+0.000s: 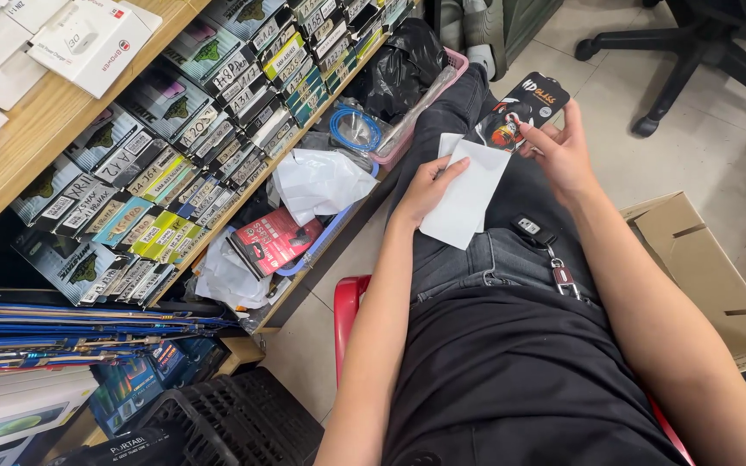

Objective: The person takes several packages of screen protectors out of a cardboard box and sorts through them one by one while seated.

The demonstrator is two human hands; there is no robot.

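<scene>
I sit on a red stool (347,302) with my legs in dark jeans stretched out ahead. My left hand (429,185) pinches the upper edge of a white paper sleeve (468,203) that lies over my lap. My right hand (563,155) grips a flat black retail package (524,108) with orange and white print, held just above and to the right of the white sleeve. A car key fob (530,229) with a small red tag (561,276) hangs from my jeans pocket.
Wooden shelves (53,121) on the left hold rows of labelled flat boxes (192,129). A blue tray (325,237) carries crumpled white plastic and a red box (274,242). A pink basket (407,129) holds black bags. A cardboard box (710,267) stands right, an office chair base (692,52) beyond, a black crate (235,418) below.
</scene>
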